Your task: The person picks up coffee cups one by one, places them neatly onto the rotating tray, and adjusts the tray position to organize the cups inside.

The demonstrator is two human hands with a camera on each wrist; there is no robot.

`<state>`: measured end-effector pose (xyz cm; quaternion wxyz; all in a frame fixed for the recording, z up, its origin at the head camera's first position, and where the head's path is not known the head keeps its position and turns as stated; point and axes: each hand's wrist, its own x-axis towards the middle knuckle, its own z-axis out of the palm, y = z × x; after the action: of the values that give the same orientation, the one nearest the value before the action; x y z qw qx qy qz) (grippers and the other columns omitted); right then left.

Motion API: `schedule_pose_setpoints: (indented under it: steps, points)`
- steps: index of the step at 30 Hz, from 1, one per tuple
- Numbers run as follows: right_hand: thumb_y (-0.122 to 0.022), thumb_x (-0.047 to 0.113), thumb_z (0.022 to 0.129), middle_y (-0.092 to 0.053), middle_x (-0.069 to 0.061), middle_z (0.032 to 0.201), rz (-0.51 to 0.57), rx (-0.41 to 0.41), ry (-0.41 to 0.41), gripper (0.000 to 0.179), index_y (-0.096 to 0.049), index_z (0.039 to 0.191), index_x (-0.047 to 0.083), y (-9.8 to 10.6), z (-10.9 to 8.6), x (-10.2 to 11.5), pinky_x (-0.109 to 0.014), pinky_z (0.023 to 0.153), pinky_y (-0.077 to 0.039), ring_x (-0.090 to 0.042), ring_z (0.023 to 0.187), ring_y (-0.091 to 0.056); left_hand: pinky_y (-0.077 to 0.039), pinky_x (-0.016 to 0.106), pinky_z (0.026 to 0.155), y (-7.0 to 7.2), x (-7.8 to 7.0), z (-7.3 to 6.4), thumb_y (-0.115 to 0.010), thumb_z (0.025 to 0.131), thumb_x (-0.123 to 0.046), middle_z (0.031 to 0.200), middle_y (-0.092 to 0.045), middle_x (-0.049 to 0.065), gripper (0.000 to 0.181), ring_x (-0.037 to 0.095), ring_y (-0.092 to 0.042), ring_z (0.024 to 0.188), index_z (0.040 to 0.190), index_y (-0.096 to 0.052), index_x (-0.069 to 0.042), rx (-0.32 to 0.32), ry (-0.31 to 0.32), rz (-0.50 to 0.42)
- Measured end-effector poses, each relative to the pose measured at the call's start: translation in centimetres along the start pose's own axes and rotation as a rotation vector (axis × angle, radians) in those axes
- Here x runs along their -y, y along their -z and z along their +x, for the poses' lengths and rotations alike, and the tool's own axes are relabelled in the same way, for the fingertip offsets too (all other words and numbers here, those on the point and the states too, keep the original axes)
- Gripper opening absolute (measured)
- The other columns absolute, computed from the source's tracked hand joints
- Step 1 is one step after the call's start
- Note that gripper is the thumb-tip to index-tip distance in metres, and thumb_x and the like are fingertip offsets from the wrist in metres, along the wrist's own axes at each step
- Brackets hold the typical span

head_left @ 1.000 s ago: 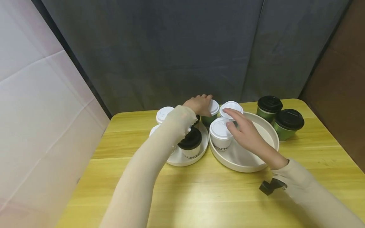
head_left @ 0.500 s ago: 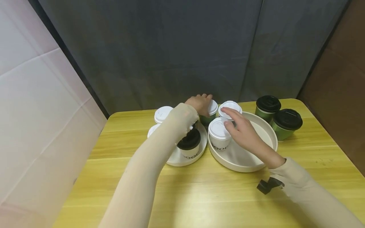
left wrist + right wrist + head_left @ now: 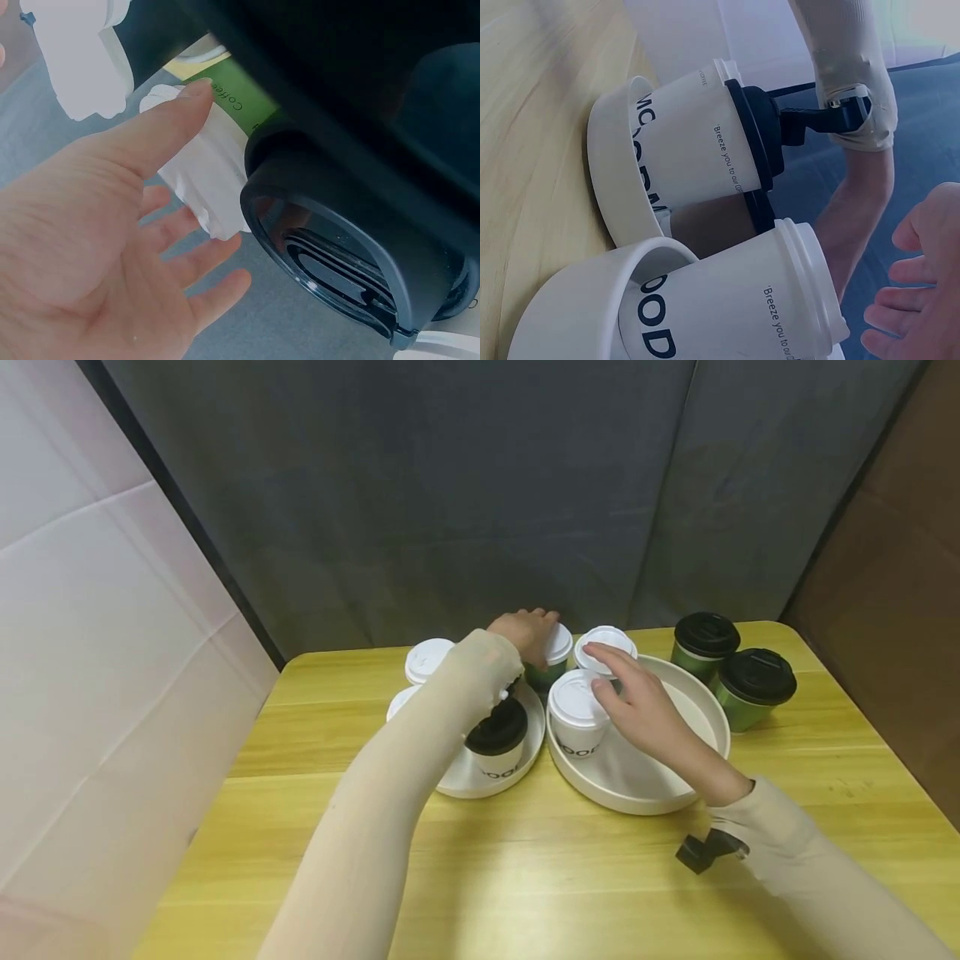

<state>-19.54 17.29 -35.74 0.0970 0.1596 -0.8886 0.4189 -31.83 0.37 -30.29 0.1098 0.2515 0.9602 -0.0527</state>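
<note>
In the head view my left hand (image 3: 527, 635) reaches over the left tray to a green paper coffee cup (image 3: 546, 677) with a white lid. In the left wrist view the thumb lies along the white lid (image 3: 206, 169), and the other fingers pass behind it, gripping the cup. My right hand (image 3: 648, 706) hovers over the right tray with its fingers loosely straight, close beside a white paper cup (image 3: 581, 739) with a white lid. A second white-lidded cup (image 3: 606, 639) stands just behind, overlapped by the right fingertips. The right wrist view shows a gap between the right fingers and the nearest cup.
The left round tray (image 3: 468, 789) carries a white cup with a black lid (image 3: 498, 743); my left forearm partly hides other cups there. The right round tray (image 3: 652, 806) touches or nearly touches it. Two green cups with black lids (image 3: 705, 647) stand right of the trays. A dark curtain (image 3: 450, 510) hangs behind.
The view shifts very slightly. Both hands and all the cups keep their places.
</note>
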Motion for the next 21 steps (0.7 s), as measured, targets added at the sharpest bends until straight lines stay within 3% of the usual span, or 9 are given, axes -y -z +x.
schedule_pose_setpoints:
  steps: [10,21]
  points:
    - [-0.049,0.012,0.100,-0.042,-0.012,0.156,0.009,-0.005,0.012,0.047,-0.047,0.146,0.010,0.0,0.1,-0.1,-0.055,0.122,-0.027,-0.031,0.149,-0.033,-0.053,0.041,0.098,0.1,-0.2,0.4,-0.078,0.083,-0.028,0.139,-0.051,0.008,0.074,0.027,-0.053,0.124,0.145,-0.040,-0.015,0.022,-0.001,0.012]
    - [-0.049,0.012,0.100,-0.041,-0.013,0.156,0.011,-0.004,-0.014,0.047,-0.045,0.147,0.012,0.2,0.6,-0.2,-0.055,0.122,-0.027,-0.032,0.148,-0.034,-0.049,0.041,0.104,2.5,0.6,0.1,-0.075,0.084,-0.038,0.141,-0.047,0.010,0.080,0.028,-0.047,0.128,0.148,-0.036,-0.013,0.023,-0.029,0.054]
